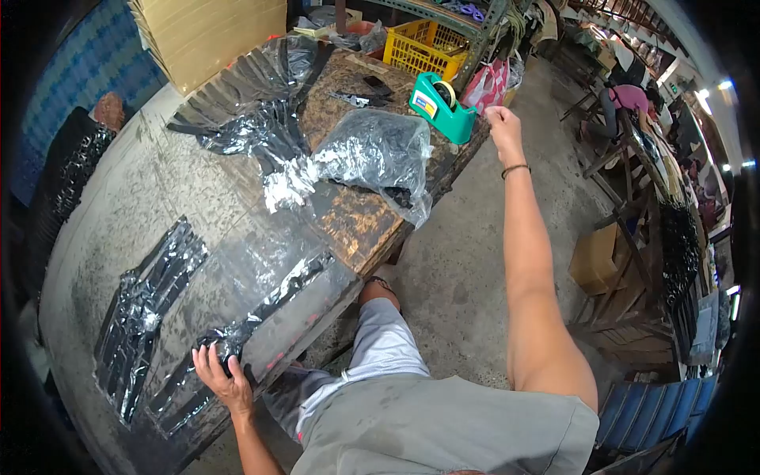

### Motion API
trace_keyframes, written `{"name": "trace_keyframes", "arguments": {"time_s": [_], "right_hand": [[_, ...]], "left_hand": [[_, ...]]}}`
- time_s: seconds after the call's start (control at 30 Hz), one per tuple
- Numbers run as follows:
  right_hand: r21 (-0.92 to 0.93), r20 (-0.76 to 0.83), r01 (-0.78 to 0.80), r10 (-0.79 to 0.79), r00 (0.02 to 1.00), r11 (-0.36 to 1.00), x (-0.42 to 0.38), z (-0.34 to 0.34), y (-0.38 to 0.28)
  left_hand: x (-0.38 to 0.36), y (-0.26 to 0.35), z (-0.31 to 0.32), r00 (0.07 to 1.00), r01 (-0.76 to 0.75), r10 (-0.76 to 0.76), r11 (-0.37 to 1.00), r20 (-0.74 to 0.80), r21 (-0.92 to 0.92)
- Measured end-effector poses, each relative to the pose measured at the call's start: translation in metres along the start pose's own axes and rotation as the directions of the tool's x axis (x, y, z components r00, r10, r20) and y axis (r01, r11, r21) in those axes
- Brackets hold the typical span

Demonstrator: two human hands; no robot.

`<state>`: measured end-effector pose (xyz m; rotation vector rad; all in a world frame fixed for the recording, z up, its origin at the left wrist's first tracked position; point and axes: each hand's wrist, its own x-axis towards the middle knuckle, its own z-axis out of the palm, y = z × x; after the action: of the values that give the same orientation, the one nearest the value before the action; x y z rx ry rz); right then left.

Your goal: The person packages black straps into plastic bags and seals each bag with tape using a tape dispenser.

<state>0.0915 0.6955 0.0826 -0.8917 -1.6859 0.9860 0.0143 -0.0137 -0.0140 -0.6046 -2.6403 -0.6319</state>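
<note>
My left hand (pixel 224 381) lies with fingers spread on a long black bundle in clear plastic (pixel 241 336), near the table's front edge. Another plastic-wrapped black bundle (pixel 150 317) lies to its left. My right arm stretches forward, and my right hand (pixel 503 131) is closed in a pinch beside the cutting end of a green tape dispenser (pixel 443 107). The pinch appears to hold the end of the tape, though the clear strip is hard to see. The dispenser, with a tape roll in it, stands on the worn wooden board (pixel 360 226).
A bulky clear plastic bag (pixel 380 150) and a fanned black plastic-wrapped bundle (pixel 237 127) lie on the table. Behind are a cardboard box (pixel 214 39) and a yellow crate (pixel 427 47). A dark phone-like object (pixel 376 84) rests on the board. A person (pixel 629 99) bends at right.
</note>
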Motion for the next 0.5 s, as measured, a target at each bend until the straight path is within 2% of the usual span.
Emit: {"name": "trace_keyframes", "arguments": {"time_s": [0.07, 0.1, 0.17, 0.2, 0.23, 0.3, 0.33, 0.37, 0.43, 0.47, 0.5], "right_hand": [[-0.227, 0.161, 0.064, -0.027, 0.987, 0.972, 0.038, 0.010, 0.023], [-0.225, 0.164, 0.062, -0.026, 0.986, 0.972, 0.049, 0.017, 0.028], [-0.295, 0.237, -0.049, 0.123, 0.964, 0.954, 0.070, 0.032, 0.035], [-0.384, 0.290, -0.014, 0.135, 0.948, 0.923, 0.076, 0.037, 0.034], [-0.380, 0.293, -0.014, 0.135, 0.947, 0.925, 0.082, 0.041, 0.033], [-0.617, 0.314, -0.145, 0.411, 0.856, 0.773, 0.090, 0.047, 0.026], [-0.571, 0.415, -0.152, 0.443, 0.795, 0.807, 0.095, 0.046, 0.028], [-0.571, 0.416, -0.153, 0.445, 0.793, 0.807, 0.098, 0.046, 0.025], [-0.542, 0.476, -0.224, 0.515, 0.713, 0.810, 0.087, 0.041, -0.012], [-0.446, 0.375, -0.166, 0.352, 0.858, 0.880, 0.075, 0.044, -0.021], [-0.450, 0.371, -0.169, 0.356, 0.858, 0.877, 0.080, 0.042, -0.018]], "left_hand": [[0.000, -0.002, 0.001, 1.000, 0.019, -0.019, 1.000, 0.008, 0.018], [0.000, -0.002, 0.002, 1.000, 0.026, -0.026, 1.000, -0.004, 0.018], [0.000, -0.003, 0.005, 0.999, 0.034, -0.034, 0.999, -0.020, 0.018], [0.001, -0.003, 0.006, 0.999, 0.038, -0.037, 0.999, -0.016, 0.029], [0.001, -0.003, 0.006, 0.999, 0.041, -0.040, 0.998, -0.012, 0.041], [0.000, -0.003, 0.007, 0.999, 0.041, -0.041, 0.998, -0.010, 0.053], [0.000, -0.005, 0.008, 0.999, 0.044, -0.044, 0.997, 0.002, 0.067], [0.000, -0.006, 0.009, 0.999, 0.047, -0.048, 0.996, 0.016, 0.080], [0.001, -0.005, 0.009, 0.998, 0.054, -0.055, 0.996, 0.021, 0.067], [0.001, -0.005, 0.009, 0.998, 0.060, -0.061, 0.997, 0.025, 0.049], [0.001, -0.005, 0.008, 0.998, 0.058, -0.059, 0.997, 0.030, 0.047]]}}
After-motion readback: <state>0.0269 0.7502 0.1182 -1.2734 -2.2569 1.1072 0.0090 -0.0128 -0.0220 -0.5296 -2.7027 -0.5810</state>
